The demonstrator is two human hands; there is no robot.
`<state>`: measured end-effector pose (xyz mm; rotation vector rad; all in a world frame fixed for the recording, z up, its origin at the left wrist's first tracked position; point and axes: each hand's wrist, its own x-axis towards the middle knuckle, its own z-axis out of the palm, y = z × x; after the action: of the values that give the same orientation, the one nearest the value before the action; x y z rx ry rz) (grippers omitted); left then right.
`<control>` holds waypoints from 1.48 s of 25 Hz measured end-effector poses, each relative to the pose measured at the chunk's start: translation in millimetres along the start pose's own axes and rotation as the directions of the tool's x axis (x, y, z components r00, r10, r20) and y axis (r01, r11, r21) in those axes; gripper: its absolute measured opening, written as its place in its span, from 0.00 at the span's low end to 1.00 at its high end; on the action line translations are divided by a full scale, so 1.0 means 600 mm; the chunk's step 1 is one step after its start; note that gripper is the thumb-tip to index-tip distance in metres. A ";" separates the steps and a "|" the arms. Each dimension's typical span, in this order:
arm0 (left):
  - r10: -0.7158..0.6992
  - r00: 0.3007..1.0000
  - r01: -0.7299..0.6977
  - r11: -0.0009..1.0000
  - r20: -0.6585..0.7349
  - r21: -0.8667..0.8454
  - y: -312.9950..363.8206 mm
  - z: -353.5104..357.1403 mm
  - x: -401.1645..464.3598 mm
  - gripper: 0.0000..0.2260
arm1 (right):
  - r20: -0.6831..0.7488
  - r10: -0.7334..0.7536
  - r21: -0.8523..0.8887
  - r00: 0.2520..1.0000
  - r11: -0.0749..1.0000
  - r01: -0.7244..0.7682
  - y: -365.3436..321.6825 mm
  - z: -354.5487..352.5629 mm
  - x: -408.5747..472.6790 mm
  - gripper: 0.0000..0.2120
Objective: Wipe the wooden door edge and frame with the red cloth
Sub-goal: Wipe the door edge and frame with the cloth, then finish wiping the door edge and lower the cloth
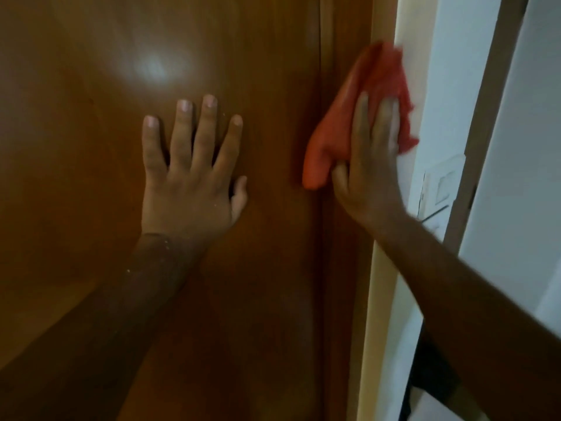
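Note:
A glossy brown wooden door (91,71) fills the left and middle of the view. Its right edge meets the wooden frame (343,268) along a dark vertical seam. My left hand (188,177) lies flat on the door face with its fingers spread, holding nothing. My right hand (370,165) presses the bunched red cloth (340,117) against the frame strip, fingers pointing up. The cloth spreads from the brown frame across to the pale outer trim (382,299). The image is slightly blurred.
To the right of the frame is a white wall (449,86) with a white light switch (440,186) just beside my right wrist. Further right a grey-brown strip (498,86) runs down another pale surface. Something dark shows low on the right.

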<state>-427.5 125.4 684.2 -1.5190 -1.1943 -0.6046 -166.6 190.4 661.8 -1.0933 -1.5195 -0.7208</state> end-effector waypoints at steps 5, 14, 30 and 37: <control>0.002 1.000 -0.002 1.000 -0.018 -0.007 -0.003 0.002 -0.002 0.32 | 0.521 0.249 -0.246 0.816 0.960 -0.136 0.002 0.015 -0.417 0.33; 0.042 0.999 -0.041 0.995 0.002 -0.090 -0.008 -0.006 -0.006 0.31 | 0.658 0.186 -0.093 0.729 0.982 -0.166 0.019 -0.034 -0.463 0.44; 0.454 0.565 0.674 0.227 0.689 -0.703 0.376 -0.010 -0.352 0.29 | 0.798 0.514 -0.471 0.314 0.858 -0.205 0.029 -0.231 -0.353 0.11; 0.631 0.268 0.963 -0.167 0.728 -0.211 0.575 -0.040 -0.366 0.10 | 0.778 0.575 -0.582 -0.255 0.506 -0.636 0.224 -0.456 -0.537 0.13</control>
<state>-192.0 43.8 359.5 -3.4958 -2.4858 -1.2958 67.7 -81.9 401.5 -2.2846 -1.4853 1.1308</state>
